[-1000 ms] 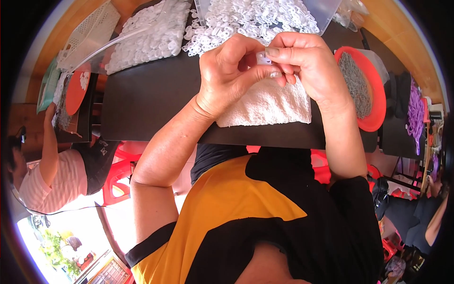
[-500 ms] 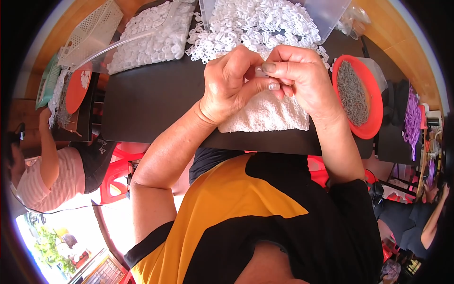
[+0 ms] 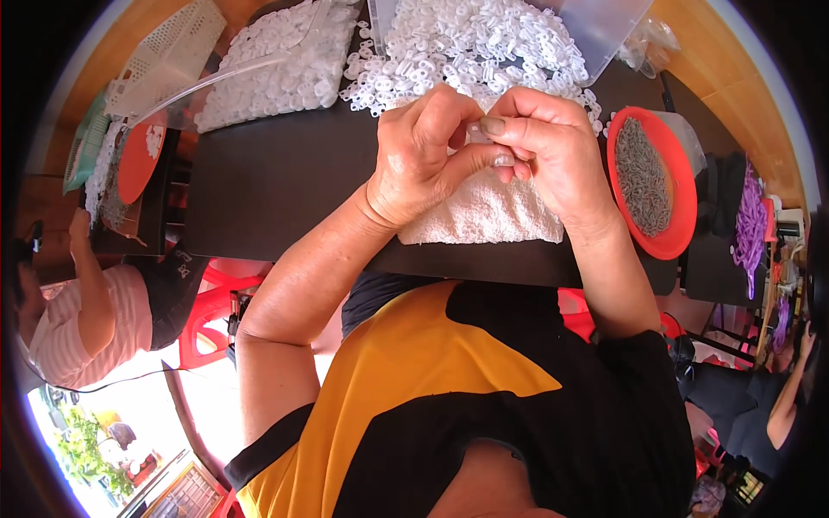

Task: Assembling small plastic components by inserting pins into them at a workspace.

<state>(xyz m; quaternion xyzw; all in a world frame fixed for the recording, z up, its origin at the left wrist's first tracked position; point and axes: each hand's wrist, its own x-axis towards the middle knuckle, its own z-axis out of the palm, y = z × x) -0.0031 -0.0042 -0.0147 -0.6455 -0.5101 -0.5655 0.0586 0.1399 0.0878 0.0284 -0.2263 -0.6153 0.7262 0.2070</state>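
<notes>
Over a white towel [image 3: 492,211], my left hand [image 3: 425,147] and my right hand [image 3: 557,151] meet, thumbs and fingers pinched together. A small whitish plastic piece [image 3: 477,135] shows between the fingertips, gripped by both hands. Most of it is covered by the fingers, so its exact shape cannot be made out. Just beyond the hands lies a heap of small white plastic rings [image 3: 484,43], spilling out of a clear bin [image 3: 617,34] onto the dark table [image 3: 259,181].
A clear bag of white plastic parts [image 3: 268,78] lies at the far left. To the right stands a red dish [image 3: 685,186] of thin grey pieces [image 3: 643,173]. Purple strips [image 3: 749,229] hang farther right. One person [image 3: 95,319] sits at left, another [image 3: 760,406] at right.
My hands stay nearly in place, with only slight finger movement around the small piece. The view has shifted a little. At left, the other person's arm has moved slightly.
</notes>
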